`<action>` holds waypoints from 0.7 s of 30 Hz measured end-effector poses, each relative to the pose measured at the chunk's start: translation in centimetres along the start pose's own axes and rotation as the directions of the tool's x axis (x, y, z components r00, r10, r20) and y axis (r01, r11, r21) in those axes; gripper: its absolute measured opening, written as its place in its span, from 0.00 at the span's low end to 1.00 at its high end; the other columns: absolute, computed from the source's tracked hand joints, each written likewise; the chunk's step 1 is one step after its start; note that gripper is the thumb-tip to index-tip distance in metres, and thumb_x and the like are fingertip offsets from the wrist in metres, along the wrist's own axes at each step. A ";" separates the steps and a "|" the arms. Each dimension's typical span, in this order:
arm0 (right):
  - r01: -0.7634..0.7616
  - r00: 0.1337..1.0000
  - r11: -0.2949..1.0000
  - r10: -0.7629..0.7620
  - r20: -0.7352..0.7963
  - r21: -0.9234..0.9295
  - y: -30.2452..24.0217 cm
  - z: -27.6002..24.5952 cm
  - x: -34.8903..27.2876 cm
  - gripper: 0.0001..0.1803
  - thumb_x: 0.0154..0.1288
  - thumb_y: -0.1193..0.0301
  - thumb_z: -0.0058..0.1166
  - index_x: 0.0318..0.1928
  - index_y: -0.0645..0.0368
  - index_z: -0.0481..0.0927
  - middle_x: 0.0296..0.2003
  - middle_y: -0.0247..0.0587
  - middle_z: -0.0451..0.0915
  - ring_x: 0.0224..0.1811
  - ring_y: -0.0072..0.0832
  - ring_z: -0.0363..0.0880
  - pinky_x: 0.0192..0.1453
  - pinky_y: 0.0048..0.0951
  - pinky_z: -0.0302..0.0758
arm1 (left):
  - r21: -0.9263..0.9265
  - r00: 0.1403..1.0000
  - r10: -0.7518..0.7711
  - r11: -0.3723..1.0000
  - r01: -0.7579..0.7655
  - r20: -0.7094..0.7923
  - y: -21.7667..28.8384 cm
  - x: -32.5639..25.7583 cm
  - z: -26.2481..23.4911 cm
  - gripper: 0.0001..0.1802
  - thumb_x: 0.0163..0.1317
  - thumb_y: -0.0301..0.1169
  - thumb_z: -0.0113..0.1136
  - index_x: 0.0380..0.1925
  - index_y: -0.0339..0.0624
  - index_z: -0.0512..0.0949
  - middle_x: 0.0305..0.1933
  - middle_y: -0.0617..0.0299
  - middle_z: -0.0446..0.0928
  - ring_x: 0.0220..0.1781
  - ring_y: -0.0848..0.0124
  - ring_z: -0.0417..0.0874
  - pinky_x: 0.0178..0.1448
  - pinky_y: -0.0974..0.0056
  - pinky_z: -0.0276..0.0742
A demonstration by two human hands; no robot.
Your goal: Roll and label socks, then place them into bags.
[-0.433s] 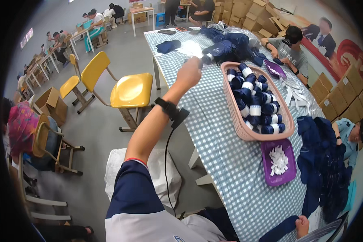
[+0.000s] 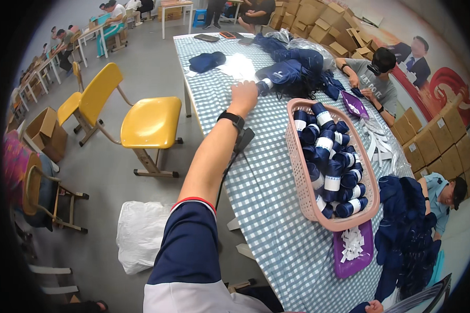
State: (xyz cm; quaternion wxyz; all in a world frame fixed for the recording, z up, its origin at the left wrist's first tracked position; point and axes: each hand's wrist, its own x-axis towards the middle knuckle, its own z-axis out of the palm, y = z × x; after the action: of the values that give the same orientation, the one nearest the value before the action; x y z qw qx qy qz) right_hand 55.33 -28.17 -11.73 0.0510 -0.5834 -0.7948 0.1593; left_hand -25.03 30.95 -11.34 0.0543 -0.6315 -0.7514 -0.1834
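My left hand (image 2: 244,98) reaches far across the checked table, its fingers closed round the near end of a rolled navy cloth (image 2: 266,85) with a white band. The roll lies against a heap of navy cloth (image 2: 292,70). Nearer me stands a pink basket (image 2: 309,206) filled with similar banded navy rolls (image 2: 331,180). At the lower right rim is a small closed hand (image 2: 374,307) beside navy cloth, cut off by the frame; whose it is does not show. My right hand cannot be made out.
White strips lie in a purple tray (image 2: 356,266), partly behind the basket. A second purple tray (image 2: 354,104) and a navy cloth heap (image 2: 404,229) sit before two people working opposite. Yellow chairs (image 2: 149,122) and a white sack (image 2: 138,235) stand left of the table (image 2: 261,224).
The whole view has shifted. My left hand, blurred before, is now sharp and lower by the tabletop, still at the banded roll. The small hand at the right rim has slipped further out of frame.
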 end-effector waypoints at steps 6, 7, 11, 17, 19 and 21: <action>-0.178 0.984 0.979 0.179 -0.008 0.101 -0.1 0.6 0.2 0.11 0.71 0.69 0.62 0.50 0.55 0.79 0.24 0.19 0.68 0.21 0.10 0.62 0.24 0.16 0.58 | -0.190 0.999 -0.038 0.981 0.034 -0.021 2.3 5.5 1.3 0.33 0.61 0.48 0.60 0.60 0.36 0.73 0.59 0.48 0.79 0.56 0.44 0.83 0.61 0.44 0.77; -0.206 0.978 0.971 0.209 -0.010 0.117 -0.3 0.6 0.3 0.11 0.71 0.69 0.62 0.49 0.55 0.79 0.24 0.19 0.68 0.21 0.10 0.62 0.24 0.16 0.58 | -0.210 0.994 -0.046 0.975 0.066 0.102 2.7 6.9 1.5 0.32 0.61 0.47 0.60 0.60 0.37 0.75 0.62 0.49 0.78 0.58 0.45 0.82 0.61 0.47 0.77; -0.302 0.951 0.937 0.308 -0.010 0.175 -0.7 0.1 1.5 0.11 0.70 0.69 0.63 0.49 0.55 0.79 0.24 0.19 0.68 0.21 0.10 0.62 0.24 0.16 0.58 | -0.276 0.998 0.059 0.960 -0.057 -0.001 6.4 8.6 3.6 0.39 0.56 0.37 0.65 0.70 0.43 0.67 0.75 0.45 0.66 0.58 0.45 0.83 0.59 0.48 0.80; -0.408 0.909 0.874 0.415 0.034 0.263 -0.2 -1.4 4.5 0.10 0.70 0.69 0.63 0.49 0.55 0.79 0.24 0.19 0.68 0.21 0.10 0.62 0.24 0.16 0.58 | -0.254 0.906 0.356 0.877 -0.409 -0.228 11.6 8.7 5.4 0.48 0.53 0.23 0.62 0.76 0.49 0.57 0.76 0.39 0.61 0.52 0.47 0.85 0.51 0.49 0.85; -0.448 0.889 0.842 0.454 0.054 0.299 -0.5 -1.3 4.7 0.10 0.70 0.69 0.63 0.49 0.55 0.79 0.24 0.19 0.68 0.21 0.10 0.62 0.24 0.16 0.59 | -0.266 0.903 0.368 0.868 -0.420 -0.222 10.9 9.2 5.4 0.47 0.53 0.23 0.62 0.76 0.48 0.57 0.75 0.39 0.62 0.51 0.48 0.86 0.50 0.49 0.85; -0.485 0.868 0.807 0.490 0.078 0.338 -0.8 -1.0 4.8 0.10 0.70 0.69 0.63 0.49 0.55 0.79 0.24 0.19 0.68 0.21 0.10 0.62 0.24 0.16 0.59 | -0.273 0.899 0.381 0.860 -0.430 -0.215 10.6 9.4 5.6 0.46 0.54 0.23 0.61 0.76 0.47 0.56 0.75 0.38 0.63 0.50 0.48 0.86 0.50 0.50 0.85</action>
State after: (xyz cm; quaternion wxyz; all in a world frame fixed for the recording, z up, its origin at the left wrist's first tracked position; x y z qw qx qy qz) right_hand 53.39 -23.65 -11.01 0.1156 -0.7503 -0.5774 0.3004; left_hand -15.79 43.04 -11.35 0.0481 -0.7603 -0.5557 -0.3328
